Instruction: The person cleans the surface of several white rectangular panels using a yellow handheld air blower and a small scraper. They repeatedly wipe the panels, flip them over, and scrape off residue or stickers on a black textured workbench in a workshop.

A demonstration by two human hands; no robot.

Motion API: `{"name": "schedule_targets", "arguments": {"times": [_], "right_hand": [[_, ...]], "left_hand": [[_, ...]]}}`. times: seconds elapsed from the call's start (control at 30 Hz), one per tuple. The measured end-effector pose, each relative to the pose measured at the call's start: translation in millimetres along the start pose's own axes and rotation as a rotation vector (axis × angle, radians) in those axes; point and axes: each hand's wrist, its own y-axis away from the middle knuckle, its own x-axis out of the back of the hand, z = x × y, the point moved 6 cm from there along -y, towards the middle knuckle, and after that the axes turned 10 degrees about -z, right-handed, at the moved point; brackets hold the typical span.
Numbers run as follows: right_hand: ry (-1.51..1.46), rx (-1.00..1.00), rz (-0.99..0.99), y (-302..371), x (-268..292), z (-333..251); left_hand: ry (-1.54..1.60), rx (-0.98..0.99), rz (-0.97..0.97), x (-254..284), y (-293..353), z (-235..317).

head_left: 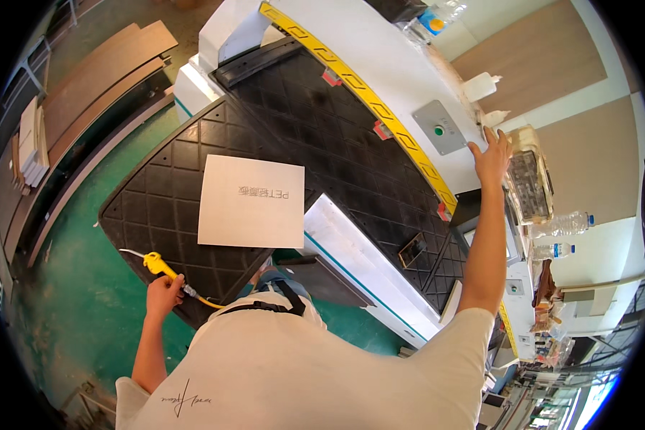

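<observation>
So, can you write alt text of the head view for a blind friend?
The left hand grips a yellow air gun by the edge of a black gridded table bearing a pale square board; the right hand is at a white machine beam.

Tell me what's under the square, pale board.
The square, pale board lies on the black, grid-patterned tabletop, visible beyond its left edge; whatever is directly beneath the board is covered.

The head view, from the left one of paired fisheye cameras, looks steeply down past the wearer's T-shirt and forward over the black padded tabletop. It is near enough to frame left hand, right hand and the tabletop's left corner, with the yellow strip along its far edge appearing bowed.
</observation>
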Motion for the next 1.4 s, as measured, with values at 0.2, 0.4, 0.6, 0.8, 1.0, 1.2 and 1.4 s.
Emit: {"name": "schedule_targets", "arguments": {"times": [0.2, 0.4, 0.6, 0.8, 1.0, 1.2, 1.4], "right_hand": [[-0.077, 0.054, 0.269, 19, 21, 83], [-1.705, -0.496, -0.108, 101, -66, -131], [-2.221, -1.050, -0.839, 197, -255, -251], [-1.632, -0.271, -0.976, 182, -252, -374], [-1.220, 0.451, -0.501, 163, -217, -498], [-1.004, 0.351, -0.325, 103, -276, -446], [-0.910, -0.099, -0.329, 63, -342, -341]], "left_hand": [[-0.738, -0.274, 0.128, -7, -11, 80], [-0.804, -0.985, -0.195, -105, -51, 177], [-1.028, -1.087, -0.219, -190, -100, 204], [-0.886, -0.817, -0.008, -246, -113, 226], [-0.992, -0.771, -0.095, -275, -123, 212], [-0.914, -0.730, -0.060, -267, -128, 230], [-0.933, -0.730, -0.038, -264, -130, 235]]}}
